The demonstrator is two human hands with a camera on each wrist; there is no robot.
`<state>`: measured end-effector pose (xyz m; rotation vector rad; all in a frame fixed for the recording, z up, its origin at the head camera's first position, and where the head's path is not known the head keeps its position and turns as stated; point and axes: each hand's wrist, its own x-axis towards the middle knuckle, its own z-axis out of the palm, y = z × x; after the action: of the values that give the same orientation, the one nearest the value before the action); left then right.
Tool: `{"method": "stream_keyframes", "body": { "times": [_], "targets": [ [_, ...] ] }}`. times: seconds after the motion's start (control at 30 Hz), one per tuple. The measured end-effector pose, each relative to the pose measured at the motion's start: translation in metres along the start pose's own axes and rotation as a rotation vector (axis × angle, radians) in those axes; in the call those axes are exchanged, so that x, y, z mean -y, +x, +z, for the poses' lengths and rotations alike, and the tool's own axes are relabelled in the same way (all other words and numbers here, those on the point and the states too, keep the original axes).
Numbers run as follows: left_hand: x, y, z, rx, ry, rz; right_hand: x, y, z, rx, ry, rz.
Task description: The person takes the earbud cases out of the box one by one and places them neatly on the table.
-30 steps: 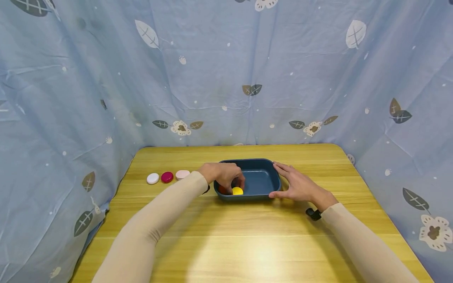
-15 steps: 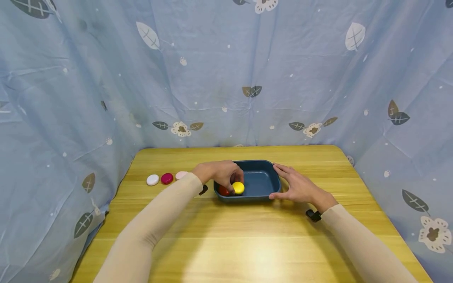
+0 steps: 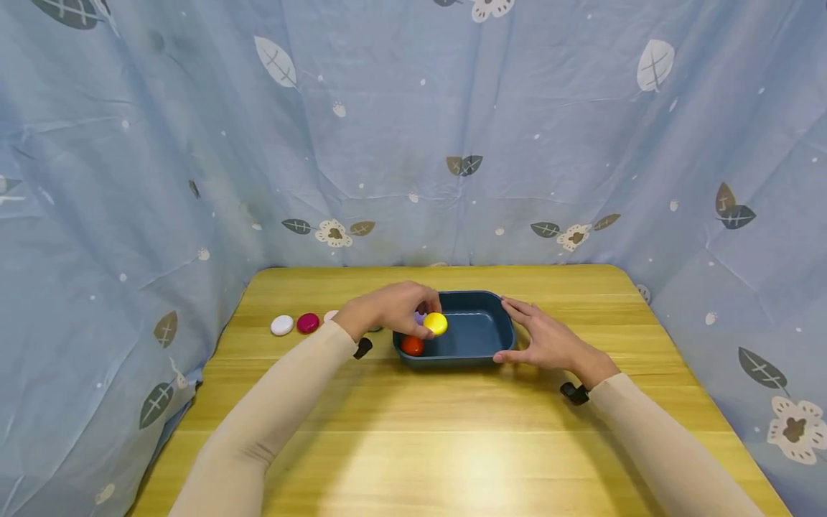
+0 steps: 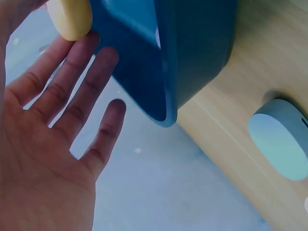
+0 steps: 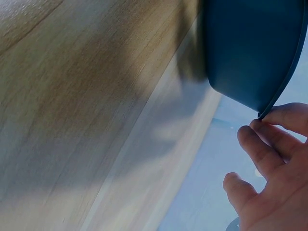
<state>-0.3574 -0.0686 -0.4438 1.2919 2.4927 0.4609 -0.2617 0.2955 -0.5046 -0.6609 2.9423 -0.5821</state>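
My left hand (image 3: 395, 305) pinches a yellow round disc (image 3: 436, 324) between thumb and fingertips, over the left part of a dark blue rectangular box (image 3: 473, 334). In the left wrist view the yellow disc (image 4: 71, 18) looks thick with a rounded edge, and the other fingers reach loosely past it. Inside the box, below that hand, sits a shiny orange-red round piece (image 3: 412, 346); a purple piece (image 3: 420, 317) shows partly behind the fingers. My right hand (image 3: 545, 339) spans the box's right end with extended fingers and thumb, and its fingertips touch the rim in the right wrist view.
Left of the box lie a white disc (image 3: 281, 325), a crimson disc (image 3: 308, 323) and a pale pink one (image 3: 331, 315), partly covered by my wrist. A pale mint disc (image 4: 279, 144) lies beside the box. A patterned blue curtain (image 3: 388, 143) surrounds the wooden table (image 3: 465, 431).
My left hand has raised the yellow disc from the box's near left area, up and slightly back, uncovering the orange-red piece. The right hand has stayed at the box's right end.
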Motion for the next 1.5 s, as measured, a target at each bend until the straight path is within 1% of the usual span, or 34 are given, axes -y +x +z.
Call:
{"method": "stream_keyframes", "body": {
  "times": [0.13, 0.3, 0.4, 0.57, 0.73, 0.83, 1.0, 1.13, 1.27, 1.5],
  "targets": [
    [0.004, -0.009, 0.0, -0.078, -0.007, -0.004, 0.0, 0.0, 0.0, -0.002, 0.001, 0.0],
    [0.009, -0.028, 0.001, -0.17, 0.044, -0.032, 0.001, -0.001, 0.002, 0.001, 0.001, -0.001],
    [0.014, -0.043, 0.003, -0.224, 0.059, -0.059, 0.001, -0.001, 0.003, 0.003, -0.004, -0.008],
    [0.025, -0.07, 0.002, -0.302, 0.039, -0.112, 0.001, -0.002, 0.004, 0.004, 0.0, -0.006],
    [0.034, -0.096, 0.0, -0.365, 0.02, -0.176, 0.002, -0.002, 0.003, 0.003, 0.001, -0.002],
    [0.039, -0.111, 0.0, -0.391, 0.016, -0.21, 0.002, -0.002, 0.003, 0.0, 0.005, 0.002],
    [0.049, -0.129, 0.006, -0.406, 0.021, -0.239, 0.003, -0.002, 0.002, -0.005, 0.014, 0.0],
    [0.054, -0.139, 0.016, -0.385, 0.005, -0.256, 0.003, -0.002, 0.001, -0.004, 0.011, 0.001],
    [0.057, -0.143, 0.026, -0.338, -0.007, -0.27, 0.004, -0.002, 0.0, -0.006, 0.005, 0.0],
    [0.062, -0.144, 0.04, -0.272, -0.023, -0.295, 0.006, -0.002, 0.0, -0.01, 0.008, 0.008]
  ]
}}
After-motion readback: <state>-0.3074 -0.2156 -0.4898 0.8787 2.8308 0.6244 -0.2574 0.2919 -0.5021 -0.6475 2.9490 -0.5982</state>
